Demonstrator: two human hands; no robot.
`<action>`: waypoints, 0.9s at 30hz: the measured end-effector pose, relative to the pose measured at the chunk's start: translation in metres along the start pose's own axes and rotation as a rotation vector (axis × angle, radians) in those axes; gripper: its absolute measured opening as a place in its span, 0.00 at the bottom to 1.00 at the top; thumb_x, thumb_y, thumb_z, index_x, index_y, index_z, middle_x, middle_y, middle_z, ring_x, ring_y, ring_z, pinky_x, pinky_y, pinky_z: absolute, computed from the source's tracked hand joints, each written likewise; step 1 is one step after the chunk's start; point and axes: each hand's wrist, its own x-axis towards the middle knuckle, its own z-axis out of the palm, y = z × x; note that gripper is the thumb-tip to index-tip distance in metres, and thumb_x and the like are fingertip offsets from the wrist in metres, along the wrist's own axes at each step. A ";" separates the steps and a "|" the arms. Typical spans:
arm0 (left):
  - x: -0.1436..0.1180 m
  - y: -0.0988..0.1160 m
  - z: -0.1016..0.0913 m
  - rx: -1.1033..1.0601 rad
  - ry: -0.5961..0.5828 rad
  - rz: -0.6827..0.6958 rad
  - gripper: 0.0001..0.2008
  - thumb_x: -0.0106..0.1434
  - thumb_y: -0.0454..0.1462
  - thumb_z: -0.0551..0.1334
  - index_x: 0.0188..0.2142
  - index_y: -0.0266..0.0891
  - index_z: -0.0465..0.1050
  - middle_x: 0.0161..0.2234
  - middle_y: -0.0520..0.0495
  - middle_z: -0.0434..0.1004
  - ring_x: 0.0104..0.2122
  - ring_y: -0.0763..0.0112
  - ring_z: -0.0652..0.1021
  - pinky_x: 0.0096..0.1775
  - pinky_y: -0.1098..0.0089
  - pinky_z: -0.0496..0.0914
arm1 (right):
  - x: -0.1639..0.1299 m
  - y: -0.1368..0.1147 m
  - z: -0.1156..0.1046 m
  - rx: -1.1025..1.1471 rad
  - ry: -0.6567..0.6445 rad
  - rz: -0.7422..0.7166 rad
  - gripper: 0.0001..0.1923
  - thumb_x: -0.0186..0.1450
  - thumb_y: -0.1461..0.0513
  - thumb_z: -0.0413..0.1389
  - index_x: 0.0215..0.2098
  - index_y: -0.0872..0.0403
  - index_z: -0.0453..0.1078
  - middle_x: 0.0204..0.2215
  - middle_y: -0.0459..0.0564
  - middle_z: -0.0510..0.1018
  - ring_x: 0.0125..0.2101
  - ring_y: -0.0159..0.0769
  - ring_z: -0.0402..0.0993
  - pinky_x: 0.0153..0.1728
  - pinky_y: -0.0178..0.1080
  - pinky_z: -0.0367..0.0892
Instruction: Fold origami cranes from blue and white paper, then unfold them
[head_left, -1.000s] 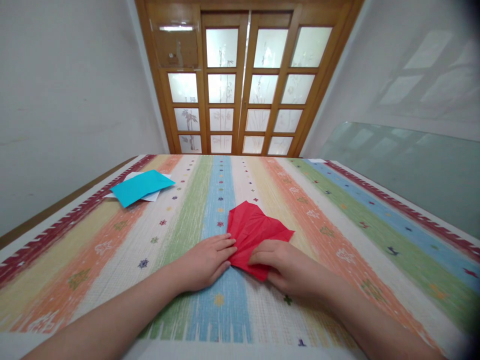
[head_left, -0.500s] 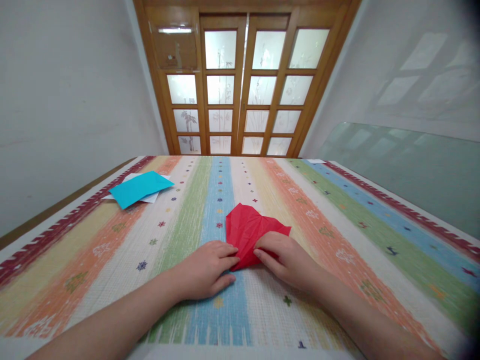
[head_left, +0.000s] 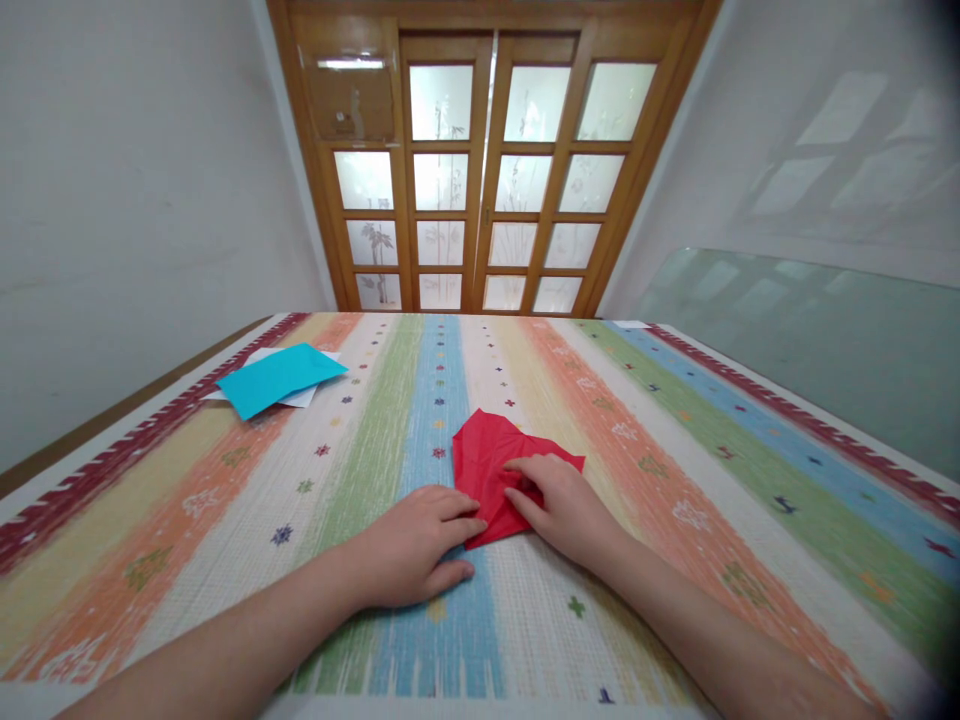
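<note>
A folded red paper lies flat on the striped tablecloth, near the middle of the table. My left hand rests palm down just left of it, fingertips touching the paper's near left edge. My right hand lies flat on the paper's right half, fingers pressing down on it. Neither hand lifts the paper.
A blue paper sheet sits on a white sheet at the far left of the table. Wooden glass-paned doors stand behind the table. A glass pane leans at the right wall.
My right hand has slid up and to the left over the red paper, from its near corner onto its right half. The left hand has shifted slightly nearer. The paper looks more tightly folded.
</note>
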 end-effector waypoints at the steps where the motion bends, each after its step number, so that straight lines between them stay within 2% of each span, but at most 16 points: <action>1: 0.000 0.000 0.000 0.003 0.004 0.000 0.24 0.66 0.42 0.63 0.61 0.41 0.68 0.60 0.38 0.70 0.58 0.52 0.71 0.60 0.50 0.63 | 0.000 0.000 -0.002 -0.007 -0.008 -0.014 0.12 0.67 0.62 0.58 0.49 0.52 0.74 0.37 0.52 0.79 0.39 0.42 0.73 0.41 0.42 0.65; 6: 0.000 0.000 0.002 0.024 0.019 -0.005 0.23 0.67 0.41 0.62 0.60 0.40 0.69 0.59 0.39 0.71 0.58 0.53 0.71 0.61 0.51 0.63 | -0.001 0.000 -0.009 -0.015 -0.081 -0.068 0.10 0.68 0.63 0.57 0.45 0.52 0.78 0.37 0.51 0.81 0.40 0.41 0.74 0.43 0.42 0.65; 14: 0.001 -0.001 0.006 0.091 0.051 -0.068 0.21 0.68 0.41 0.61 0.60 0.41 0.70 0.60 0.40 0.70 0.60 0.52 0.69 0.61 0.50 0.63 | -0.006 -0.006 -0.013 -0.046 -0.155 -0.017 0.10 0.68 0.61 0.57 0.43 0.52 0.79 0.36 0.52 0.83 0.38 0.41 0.77 0.41 0.41 0.66; 16: 0.001 -0.002 0.007 0.104 0.060 -0.084 0.20 0.69 0.41 0.60 0.59 0.42 0.70 0.60 0.40 0.70 0.60 0.52 0.68 0.61 0.49 0.63 | -0.007 -0.011 -0.017 -0.062 -0.171 -0.004 0.09 0.69 0.61 0.56 0.38 0.51 0.80 0.34 0.51 0.83 0.36 0.41 0.77 0.39 0.41 0.66; 21: 0.001 -0.005 0.005 0.130 0.091 -0.090 0.17 0.70 0.37 0.57 0.57 0.44 0.72 0.59 0.43 0.72 0.60 0.53 0.69 0.61 0.50 0.63 | -0.011 -0.023 -0.025 -0.087 -0.204 0.050 0.16 0.69 0.60 0.54 0.24 0.54 0.75 0.24 0.50 0.80 0.27 0.36 0.72 0.29 0.38 0.59; 23: 0.000 -0.006 0.004 0.123 0.101 -0.085 0.16 0.71 0.38 0.56 0.56 0.43 0.73 0.58 0.44 0.73 0.60 0.53 0.69 0.61 0.50 0.63 | -0.014 -0.026 -0.028 -0.025 -0.255 0.033 0.17 0.68 0.60 0.54 0.23 0.54 0.74 0.21 0.48 0.78 0.23 0.33 0.68 0.26 0.37 0.55; 27: 0.002 -0.007 0.004 0.117 0.144 -0.117 0.14 0.71 0.40 0.56 0.52 0.42 0.75 0.56 0.43 0.75 0.58 0.54 0.70 0.60 0.50 0.64 | -0.020 -0.035 -0.033 0.199 -0.483 -0.087 0.17 0.68 0.61 0.54 0.22 0.54 0.72 0.17 0.43 0.72 0.18 0.28 0.60 0.22 0.35 0.52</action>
